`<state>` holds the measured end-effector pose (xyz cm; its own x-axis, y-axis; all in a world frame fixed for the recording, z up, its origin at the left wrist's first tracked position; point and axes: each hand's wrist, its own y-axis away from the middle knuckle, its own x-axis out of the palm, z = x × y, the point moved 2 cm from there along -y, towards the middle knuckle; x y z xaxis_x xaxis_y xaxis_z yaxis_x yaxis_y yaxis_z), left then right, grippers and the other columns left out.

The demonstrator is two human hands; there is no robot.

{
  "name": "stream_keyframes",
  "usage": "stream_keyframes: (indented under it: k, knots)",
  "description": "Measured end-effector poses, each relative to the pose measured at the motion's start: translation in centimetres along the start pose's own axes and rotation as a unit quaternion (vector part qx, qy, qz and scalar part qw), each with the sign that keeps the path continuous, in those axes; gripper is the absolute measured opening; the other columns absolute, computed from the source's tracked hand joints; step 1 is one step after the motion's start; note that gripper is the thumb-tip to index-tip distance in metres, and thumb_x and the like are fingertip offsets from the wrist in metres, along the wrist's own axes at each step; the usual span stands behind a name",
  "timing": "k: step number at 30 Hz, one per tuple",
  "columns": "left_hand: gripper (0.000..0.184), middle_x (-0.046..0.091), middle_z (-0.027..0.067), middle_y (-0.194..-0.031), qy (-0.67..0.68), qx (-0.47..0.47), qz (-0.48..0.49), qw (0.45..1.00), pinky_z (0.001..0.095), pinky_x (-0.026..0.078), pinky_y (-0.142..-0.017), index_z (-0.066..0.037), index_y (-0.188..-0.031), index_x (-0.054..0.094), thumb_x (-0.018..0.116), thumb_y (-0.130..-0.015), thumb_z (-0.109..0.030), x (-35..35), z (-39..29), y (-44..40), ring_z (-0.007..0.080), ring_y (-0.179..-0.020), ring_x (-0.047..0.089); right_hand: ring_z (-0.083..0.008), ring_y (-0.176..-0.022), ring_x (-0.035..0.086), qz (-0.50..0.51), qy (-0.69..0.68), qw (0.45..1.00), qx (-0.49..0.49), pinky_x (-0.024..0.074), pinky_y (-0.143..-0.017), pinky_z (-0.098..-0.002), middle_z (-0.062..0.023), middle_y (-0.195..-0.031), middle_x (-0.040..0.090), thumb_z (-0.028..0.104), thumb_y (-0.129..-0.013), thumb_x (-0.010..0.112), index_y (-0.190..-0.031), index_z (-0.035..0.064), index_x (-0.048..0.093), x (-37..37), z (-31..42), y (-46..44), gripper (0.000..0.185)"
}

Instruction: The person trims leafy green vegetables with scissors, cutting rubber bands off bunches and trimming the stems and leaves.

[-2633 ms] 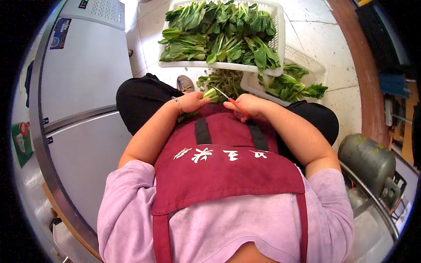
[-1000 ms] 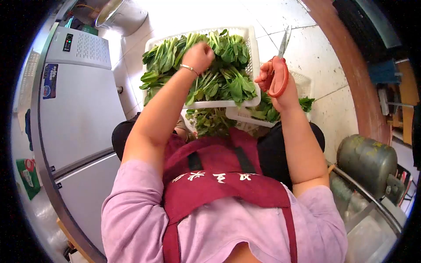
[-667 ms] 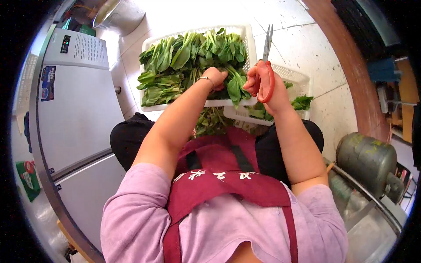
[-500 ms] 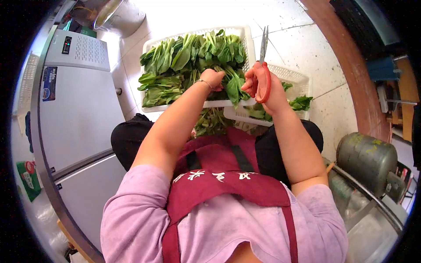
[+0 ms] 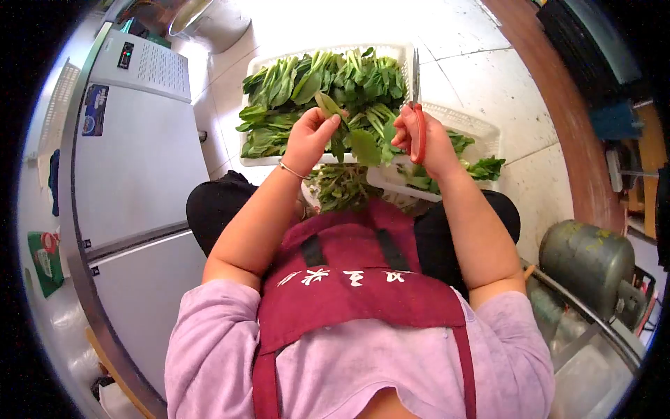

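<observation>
My left hand [image 5: 314, 137] is closed on a leafy green stalk [image 5: 363, 145], whose pale end sticks up above the fingers and whose leaves hang toward the right. In my right hand [image 5: 434, 145] is a pair of scissors [image 5: 419, 129] with red handles, its blades pointing up and looking closed. Both hands are over a white plastic basket [image 5: 246, 159] filled with rows of leafy greens [image 5: 328, 77]. Close by my right wrist, a second, smaller white basket [image 5: 488, 133] holds a few more greens [image 5: 484, 168].
Leafy trimmings [image 5: 338, 185] lie in a heap between my knees. A white refrigerator [image 5: 139, 167] stands to the left, with a metal pot [image 5: 213, 24] beyond it. At the right are a gas cylinder [image 5: 586, 262] and a metal rail [image 5: 593, 318].
My left hand has come up and back from the basket, and a leafy stalk now shows in it. The scissors stay in my right hand, turned slightly.
</observation>
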<state>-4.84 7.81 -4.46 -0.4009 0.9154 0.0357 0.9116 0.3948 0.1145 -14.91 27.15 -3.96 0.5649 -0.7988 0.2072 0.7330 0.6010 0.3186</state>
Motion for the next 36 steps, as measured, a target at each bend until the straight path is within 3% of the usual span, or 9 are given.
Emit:
stream_keyframes:
  k: [6,10,14,16,19,21,28,29,36]
  knots:
    - [0.011,0.058,-0.002,-0.081,0.135,-0.14,0.012,0.981,0.0211,0.044,-0.068,-0.006,-0.088,0.055,0.058,-0.088,-0.016,-1.1,-1.5,3.5,0.0055,-0.074,0.052,-0.0071,-0.05,0.047,0.059,0.029,0.998,-0.004,0.0361,-0.045,-0.0194,-0.0026,-0.066,0.057,0.034,-0.089,0.055,-0.085,0.0046,0.054,1.9,-1.1,1.0,0.029]
    - [0.015,0.057,-0.001,-0.081,0.012,-0.127,0.1,0.987,0.0216,0.044,-0.064,-0.004,-0.091,0.053,0.061,-0.086,-0.016,-0.6,-0.6,5.3,0.0076,-0.071,0.053,-0.0067,-0.051,0.048,0.156,0.101,0.982,0.033,0.0349,-0.042,-0.0194,-0.0023,-0.069,0.058,0.022,-0.085,0.062,-0.089,0.0047,0.056,3.8,-0.1,3.4,0.019]
    - [0.02,0.055,-0.0023,-0.076,-0.081,-0.117,0.137,0.98,0.0219,0.042,-0.059,-0.003,-0.089,0.053,0.065,-0.083,-0.017,-0.1,0.7,6.3,0.0066,-0.066,0.049,-0.0049,-0.059,0.049,0.137,0.138,0.976,-0.098,0.0386,-0.051,-0.0198,0.0014,-0.071,0.057,0.019,-0.079,0.069,-0.089,0.003,0.058,4.1,-3.2,2.6,0.022]
    - [0.021,0.054,-0.0027,-0.074,-0.163,-0.098,0.153,0.97,0.0222,0.041,-0.058,-0.003,-0.088,0.053,0.067,-0.082,-0.018,0.2,0.7,6.5,0.0062,-0.064,0.048,-0.0043,-0.064,0.048,0.141,0.135,0.98,-0.046,0.0404,-0.057,-0.0204,0.0025,-0.074,0.056,0.019,-0.077,0.071,-0.088,0.0026,0.058,4.2,-2.7,2.9,0.024]
    - [0.022,0.051,-0.0041,-0.07,-0.23,-0.075,0.149,0.959,0.0217,0.039,-0.055,-0.003,-0.084,0.052,0.068,-0.08,-0.018,0.8,0.1,6.5,0.0048,-0.062,0.045,-0.0106,-0.068,0.055,0.12,0.167,0.976,-0.067,0.0456,-0.063,-0.0268,-0.0049,-0.077,0.062,0.022,-0.076,0.071,-0.088,0.0001,0.061,4.0,-4.6,1.9,0.027]
    - [0.022,0.049,-0.003,-0.075,-0.238,-0.099,0.157,0.953,0.0203,0.039,-0.058,-0.005,-0.089,0.05,0.067,-0.081,-0.015,1.0,-0.1,6.5,0.0047,-0.067,0.045,-0.0095,-0.064,0.054,0.151,0.032,0.988,-0.021,0.0438,-0.059,-0.0253,-0.005,-0.076,0.061,0.022,-0.078,0.067,-0.087,-0.0004,0.061,3.9,-5.5,1.4,0.025]
    - [0.019,0.056,0.0017,-0.094,-0.017,-0.128,0.11,0.985,0.0231,0.044,-0.074,-0.001,-0.099,0.048,0.058,-0.084,-0.007,0.3,1.7,5.7,0.0088,-0.085,0.053,-0.0105,-0.06,0.056,0.179,-0.018,0.981,0.065,0.0447,-0.055,-0.024,-0.0029,-0.071,0.058,0.022,-0.08,0.063,-0.085,0.0023,0.058,3.9,-3.1,2.2,0.021]
    - [0.024,0.057,0.0045,-0.104,-0.014,-0.135,0.13,0.982,0.0252,0.043,-0.084,0.001,-0.107,0.049,0.056,-0.085,-0.005,0.0,2.1,5.5,0.0114,-0.093,0.054,-0.0104,-0.058,0.054,0.185,-0.029,0.979,0.083,0.0431,-0.054,-0.0233,-0.0029,-0.069,0.057,0.021,-0.08,0.061,-0.084,0.0028,0.057,3.8,-2.8,2.3,0.019]
    - [0.032,0.056,0.0021,-0.104,-0.154,-0.171,0.184,0.956,0.0244,0.041,-0.085,0.0,-0.116,0.05,0.052,-0.086,-0.009,-1.0,0.0,5.2,0.0097,-0.094,0.051,-0.0113,-0.058,0.053,0.214,-0.118,0.958,0.15,0.0422,-0.053,-0.0227,-0.001,-0.068,0.051,0.019,-0.08,0.06,-0.084,0.0061,0.052,3.8,-2.4,2.6,0.015]
